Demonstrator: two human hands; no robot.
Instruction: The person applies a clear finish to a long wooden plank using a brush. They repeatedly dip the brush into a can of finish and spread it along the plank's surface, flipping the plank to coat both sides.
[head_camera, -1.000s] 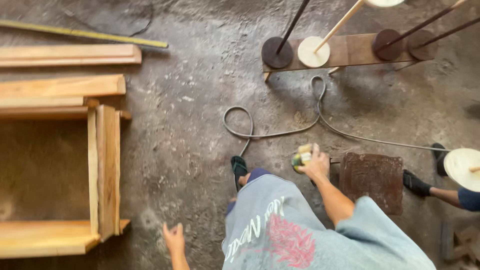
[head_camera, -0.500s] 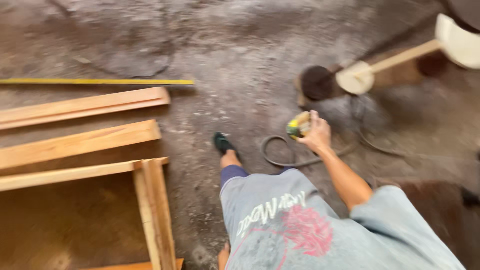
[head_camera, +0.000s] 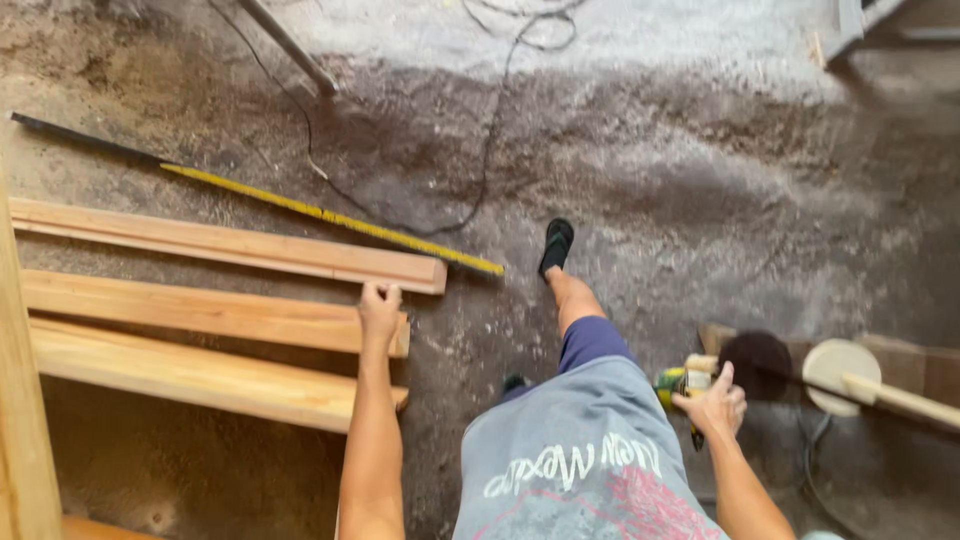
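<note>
My left hand (head_camera: 379, 309) reaches forward and rests on the end of a long wooden plank (head_camera: 215, 313), its fingers curled over the far edge. Another plank (head_camera: 230, 246) lies just beyond it and a third (head_camera: 210, 377) just nearer. My right hand (head_camera: 712, 403) is closed on a small yellow-and-green power tool (head_camera: 680, 383), held low beside my right thigh. My right leg stretches ahead, with a black sandal (head_camera: 556, 246) on the foot.
A long yellow-and-black straightedge (head_camera: 330, 216) lies slanted on the rough concrete floor past the planks. A thin black cable (head_camera: 480, 180) trails across the floor. At the right stand a wooden piece with round discs (head_camera: 838, 366) and a dark disc (head_camera: 756, 360).
The view has swung left and forward. My left hand has come up from beside me onto the plank's end. My right hand still holds the tool, now nearer my thigh.
</note>
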